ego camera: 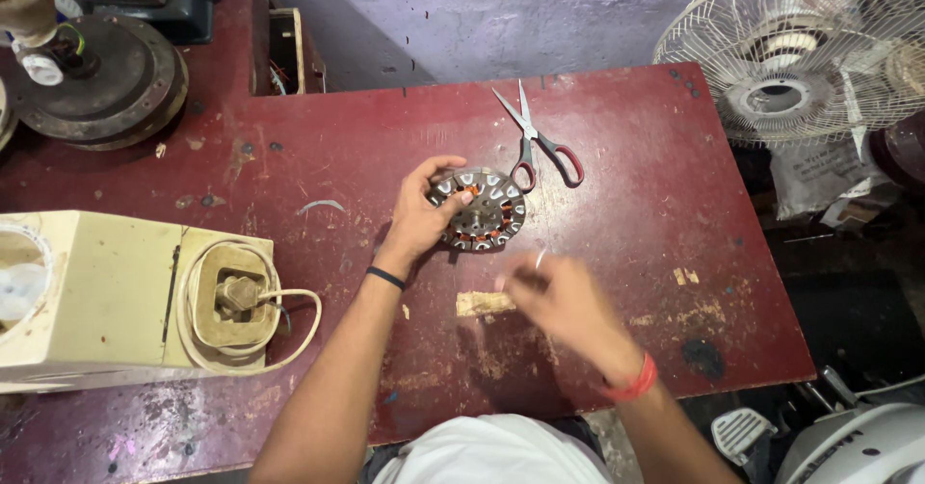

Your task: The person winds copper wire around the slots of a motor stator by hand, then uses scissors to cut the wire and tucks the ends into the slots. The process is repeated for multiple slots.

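Dark red, scuffed and chipped desk [626, 156], set against a purple-grey wall [501, 12], with a pale patch of bare wood [485, 303] near the front edge. Grey-and-red scissors [540, 139] lying partly open toward the back, handles just beside the round part at centre. Cream-coloured appliance housing [96, 296] at the left, a white cord [246, 349] looped around its recess. Dark round metal discs [106, 79] at the far left corner, an open wooden box [286, 51] behind the desk edge. White fan guard [819, 51] off the right side, more white fan parts [848, 445] low at the right.

Round metal stator [482, 209] with copper windings in its slots, resting flat near the middle of the desk. Left hand [421, 216] clasping its left rim, thumb over the top edge and fingers curled against the side, a black band on the wrist. Right hand [564, 301] blurred, hanging above the desk just in front of the stator and apart from it, a ring on one finger and a red band at the wrist; cannot tell whether clenched or loose
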